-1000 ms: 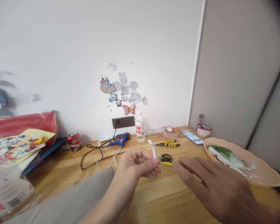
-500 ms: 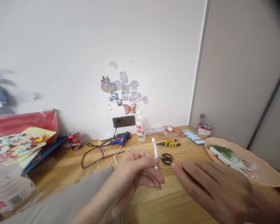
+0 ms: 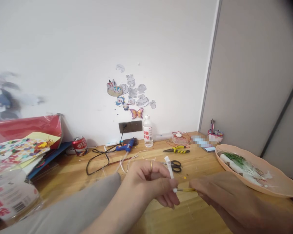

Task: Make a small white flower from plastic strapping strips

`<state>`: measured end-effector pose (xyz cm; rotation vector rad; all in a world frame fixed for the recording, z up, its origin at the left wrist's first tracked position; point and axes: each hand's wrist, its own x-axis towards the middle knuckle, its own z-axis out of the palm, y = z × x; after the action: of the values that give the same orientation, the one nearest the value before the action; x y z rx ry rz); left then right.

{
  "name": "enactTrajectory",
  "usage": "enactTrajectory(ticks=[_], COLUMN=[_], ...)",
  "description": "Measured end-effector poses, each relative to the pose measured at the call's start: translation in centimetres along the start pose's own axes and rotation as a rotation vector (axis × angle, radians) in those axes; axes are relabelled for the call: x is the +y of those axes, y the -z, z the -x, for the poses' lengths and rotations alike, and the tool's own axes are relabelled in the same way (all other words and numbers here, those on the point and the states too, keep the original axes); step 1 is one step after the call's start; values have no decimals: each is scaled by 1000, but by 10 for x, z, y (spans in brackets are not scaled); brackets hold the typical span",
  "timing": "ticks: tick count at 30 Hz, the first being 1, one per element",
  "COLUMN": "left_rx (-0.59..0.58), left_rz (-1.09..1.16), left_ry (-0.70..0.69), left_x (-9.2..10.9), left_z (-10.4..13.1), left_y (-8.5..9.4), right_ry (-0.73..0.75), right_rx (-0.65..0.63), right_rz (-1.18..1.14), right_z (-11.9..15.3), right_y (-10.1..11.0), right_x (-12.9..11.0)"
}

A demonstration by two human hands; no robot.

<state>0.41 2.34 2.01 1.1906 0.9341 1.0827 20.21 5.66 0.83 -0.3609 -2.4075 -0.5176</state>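
My left hand (image 3: 151,185) pinches a short, narrow white piece (image 3: 170,169) between thumb and fingers; it leans slightly and is wider at its top. I cannot tell whether it is a tube or a folded strip. To the right, my right hand (image 3: 224,198) is low over the wooden table, with its fingers closed at the right end of a thin yellow stick-like tool (image 3: 185,189). The tool's other end reaches behind the lower tip of the white piece. Black-handled scissors (image 3: 176,166) lie just beyond, partly hidden by my left hand.
Yellow-and-black pliers (image 3: 179,149), a blue glue gun (image 3: 127,145) with a black cord, and a water bottle (image 3: 147,132) are toward the wall. A peach tray (image 3: 280,182) with green and white strands stands right. A red can (image 3: 80,146) and a paper pile (image 3: 19,148) are left.
My right hand has gone from outstretched fingers to closed on the thin yellow tool. My left hand has shifted slightly right and down with the white piece, which now tilts more.
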Motion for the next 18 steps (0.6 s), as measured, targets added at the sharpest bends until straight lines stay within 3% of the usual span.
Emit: enactTrajectory(ticks=[3, 7, 11, 14, 16, 18], left_rx=[6, -11, -27, -48, -67, -56], left_rz=[-34, -14, 27, 72, 117, 148], left_ry=[3, -20, -27, -2, 14, 18], left_x=[-1, -2, -2, -2, -3, -3], left_z=[-1, -1, -1, 0, 1, 2], left_y=[-1, -1, 0, -1, -3, -5], right_ry=[-111, -370, -725, -938, -987, -994], right_rx=[-80, -226, -393, -553, -613, -664], right_rz=[-116, -386, -907, -1424, -1647, -1631], right_z=[1, 3, 3, 2, 0, 0], right_y=[-1, -2, -1, 0, 1, 0], right_x=[-4, -8, -6, -1, 1, 2])
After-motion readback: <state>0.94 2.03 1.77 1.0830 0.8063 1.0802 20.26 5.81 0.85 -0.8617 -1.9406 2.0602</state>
